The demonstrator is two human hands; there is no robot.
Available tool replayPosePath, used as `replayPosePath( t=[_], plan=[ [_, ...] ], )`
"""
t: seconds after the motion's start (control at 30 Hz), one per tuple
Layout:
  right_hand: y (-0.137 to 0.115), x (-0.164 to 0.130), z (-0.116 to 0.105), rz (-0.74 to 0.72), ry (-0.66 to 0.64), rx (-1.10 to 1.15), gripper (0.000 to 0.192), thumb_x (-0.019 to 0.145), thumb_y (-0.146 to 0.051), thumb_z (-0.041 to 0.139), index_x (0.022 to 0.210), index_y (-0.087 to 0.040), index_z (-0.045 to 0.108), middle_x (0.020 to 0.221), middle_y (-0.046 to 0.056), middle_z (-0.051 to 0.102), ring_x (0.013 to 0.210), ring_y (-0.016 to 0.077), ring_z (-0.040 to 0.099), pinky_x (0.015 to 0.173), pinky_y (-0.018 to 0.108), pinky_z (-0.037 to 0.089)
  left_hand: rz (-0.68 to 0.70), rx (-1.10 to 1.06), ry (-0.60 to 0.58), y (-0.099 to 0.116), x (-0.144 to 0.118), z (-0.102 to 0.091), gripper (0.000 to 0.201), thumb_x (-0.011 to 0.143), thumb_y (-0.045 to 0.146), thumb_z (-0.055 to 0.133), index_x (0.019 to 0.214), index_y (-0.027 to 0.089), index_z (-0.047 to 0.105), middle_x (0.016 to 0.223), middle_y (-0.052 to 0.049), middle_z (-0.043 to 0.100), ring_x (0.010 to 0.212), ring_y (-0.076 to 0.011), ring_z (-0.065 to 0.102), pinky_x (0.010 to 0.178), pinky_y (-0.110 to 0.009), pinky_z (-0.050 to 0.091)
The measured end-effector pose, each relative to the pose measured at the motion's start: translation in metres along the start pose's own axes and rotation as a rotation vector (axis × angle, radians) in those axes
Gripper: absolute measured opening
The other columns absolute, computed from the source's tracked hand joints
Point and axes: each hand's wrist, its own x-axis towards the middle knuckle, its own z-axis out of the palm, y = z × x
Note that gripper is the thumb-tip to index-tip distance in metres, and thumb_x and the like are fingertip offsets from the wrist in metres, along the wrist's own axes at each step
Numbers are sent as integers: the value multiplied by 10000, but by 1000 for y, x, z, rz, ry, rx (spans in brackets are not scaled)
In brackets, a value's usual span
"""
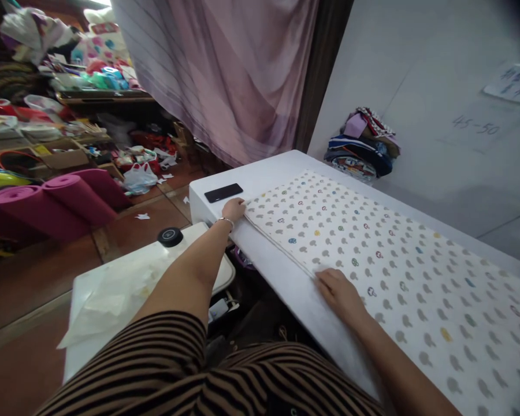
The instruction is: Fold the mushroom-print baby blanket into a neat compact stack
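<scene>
A white cloth (346, 231), printed with rows of small grey and coloured motifs, lies flat over a white table (229, 176). It looks folded, with layered edges on the side nearest me. My left hand (234, 209), a bracelet at its wrist, pinches the cloth's far left corner. Further along the same edge, my right hand (335, 289) has its fingers closed on the cloth's border; the fingertips are partly hidden and slightly blurred. A black phone (223, 192) rests on the table just beyond my left hand.
On my left stands a lower white table (91, 283) with a crumpled pale sheet (112, 294) and a round black object (170, 237). Folded clothes (364, 147) are stacked by the wall. Pink rolls (73, 199) and clutter fill the far left. A curtain (242, 75) hangs behind.
</scene>
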Motion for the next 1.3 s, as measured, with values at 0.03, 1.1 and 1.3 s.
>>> replayPosePath(
  t=[0.03, 1.1, 1.3],
  plan=[
    [-6, 8, 1, 0, -21, -34, 327, 929, -366, 366, 1069, -247, 637, 1064, 75, 622, 1018, 219, 540, 877, 362, 459, 6, -15, 26, -1, -2, 1, 324, 771, 247, 510, 1057, 224, 661, 1065, -47, 669, 969, -196, 581, 822, -275, 430],
    [-53, 99, 19, -6, -198, -290, 287, 945, -244, 290, 991, -182, 567, 1038, 88, 583, 913, 200, 554, 694, 289, 413, 22, 23, 34, 1, 0, 1, 305, 758, 229, 520, 1028, 214, 661, 1070, -68, 658, 998, -235, 575, 838, -313, 440],
    [-65, 125, 27, -7, -229, -327, 277, 893, -127, 316, 997, -176, 569, 1045, 97, 593, 867, 195, 570, 680, 285, 407, 3, 54, -132, 3, 22, -10, 303, 683, 204, 589, 967, 160, 684, 1005, -87, 685, 944, -216, 603, 776, -255, 449]
  ],
)
